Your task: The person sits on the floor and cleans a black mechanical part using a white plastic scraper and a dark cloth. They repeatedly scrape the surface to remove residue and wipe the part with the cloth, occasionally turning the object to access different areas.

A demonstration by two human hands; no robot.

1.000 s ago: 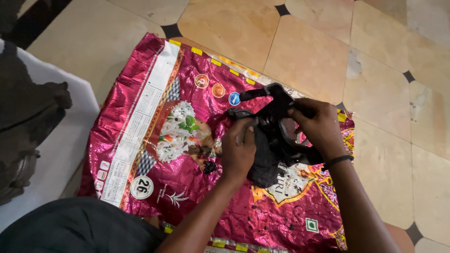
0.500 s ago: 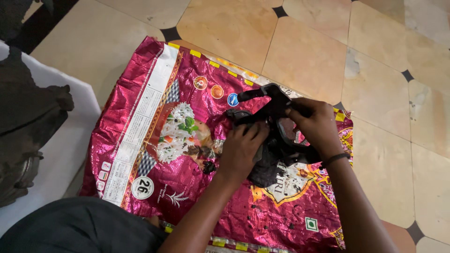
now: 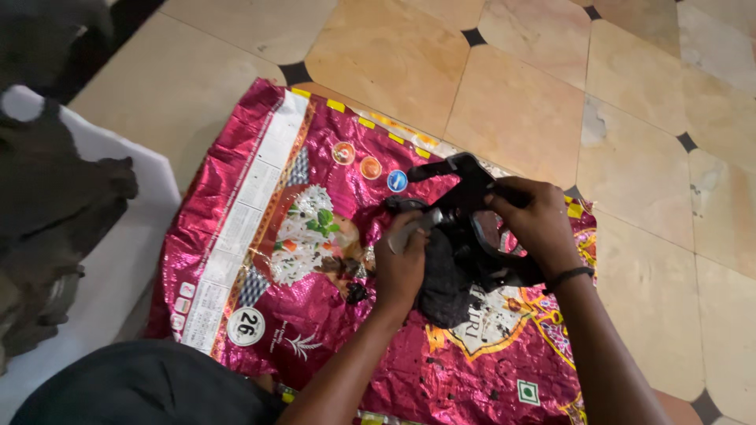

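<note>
Head view shows my left hand closed around a short grey metal tool, its tip pushed into a black part at the centre of the frame. My right hand sits at three o'clock of the left one, fingers clamped on the top edge of that same part, a dark band on the wrist. Under both hands lies a black rag, touching the part. All of it rests on a shiny pink sack spread flat on the tiled floor. At nine o'clock of the sack, a white sheet carries a dark heap.

My worry is a slip: the tool looks greasy, and if it skids off the part it could jab the right fingers just beside it. Loose black bits near the left wrist could also scatter off the sack onto the tiles.

I cannot make out what the part is; it merges with the rag. The tool's tip is hidden, and the heap is cut off by the left edge.
</note>
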